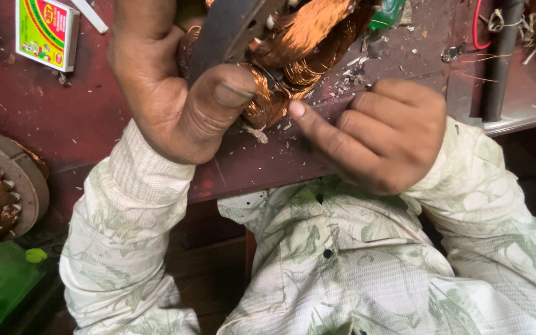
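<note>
Copper winding (293,56) of a motor stator sits at the bench edge (243,167), and I judge the step as working its coil end. My left hand (169,93) grips the stator's dark steel body (231,31), thumb pressed on the coil. My right hand (379,133), just right of the winding, is curled closed with forefinger stretched toward the wire (whether it pinches a strand, I cannot tell). Next move needs a steady, gentle pull.

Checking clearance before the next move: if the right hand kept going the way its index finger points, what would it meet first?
The right hand points up and to the left. First in that line is the copper wire coil held by the left hand, just off the fingertip. Depth is unclear, so it may already be touching.
</note>
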